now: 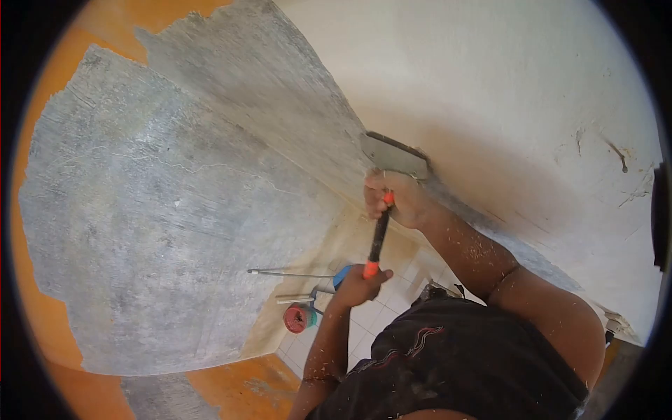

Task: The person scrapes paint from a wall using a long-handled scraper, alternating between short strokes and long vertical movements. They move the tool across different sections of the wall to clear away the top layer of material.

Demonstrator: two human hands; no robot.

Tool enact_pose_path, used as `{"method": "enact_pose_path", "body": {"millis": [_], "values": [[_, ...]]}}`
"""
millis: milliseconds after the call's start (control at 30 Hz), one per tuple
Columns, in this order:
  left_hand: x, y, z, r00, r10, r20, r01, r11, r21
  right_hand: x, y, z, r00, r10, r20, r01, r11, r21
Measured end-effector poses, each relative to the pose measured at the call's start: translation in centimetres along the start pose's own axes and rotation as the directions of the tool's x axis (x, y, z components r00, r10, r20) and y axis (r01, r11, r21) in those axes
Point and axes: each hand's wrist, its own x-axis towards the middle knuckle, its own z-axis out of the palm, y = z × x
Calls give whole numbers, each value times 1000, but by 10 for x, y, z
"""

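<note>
A long-handled scraper (395, 155) with a wide flat grey blade lies against the wall, where a bare grey area meets a white painted one. My right hand (395, 199) is closed round the upper part of its black and orange handle, just below the blade. Lower down, my left hand (362, 285) grips the handle's orange end. Light flecks cling to both forearms and the dark shirt (448, 357).
Orange paint (42, 259) borders the grey wall (161, 203) at the left. Below are a red container (296, 318), a thin rod (290, 273) and a blue object (341, 276) near the tiled floor (365, 313). A nail-like piece (620, 155) protrudes from the white wall (504, 70).
</note>
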Motion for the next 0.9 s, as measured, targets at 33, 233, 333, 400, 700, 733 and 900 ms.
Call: {"method": "enact_pose_path", "body": {"millis": [33, 233, 333, 400, 700, 733, 900], "values": [[-2, -6, 9, 1000, 4, -3, -4, 999, -35, -1, 8, -9, 999, -34, 32, 34, 999, 2], [11, -35, 43, 963, -218, 157, 243, 955, -168, -11, 36, -55, 969, 166, -185, -170, 985, -4], [0, 11, 14, 1000, 15, -18, -13, 995, 97, -1, -4, 1, 995, 75, -66, -78, 996, -37], [-1, 21, -3, 995, 13, -100, 1, 990, 140, 1, -10, 10, 998, 33, -47, -35, 999, -27], [17, -63, 41, 969, 163, 184, -158, 987, -38, -10, 32, -53, 982, 135, -134, -135, 991, 6], [9, -25, 29, 985, 145, 96, -158, 977, 146, -10, 15, -27, 998, 24, -62, -31, 993, -116], [-3, 37, -5, 996, 82, -19, -82, 996, -22, 3, -26, 25, 988, -120, 101, 133, 981, -138]]}}
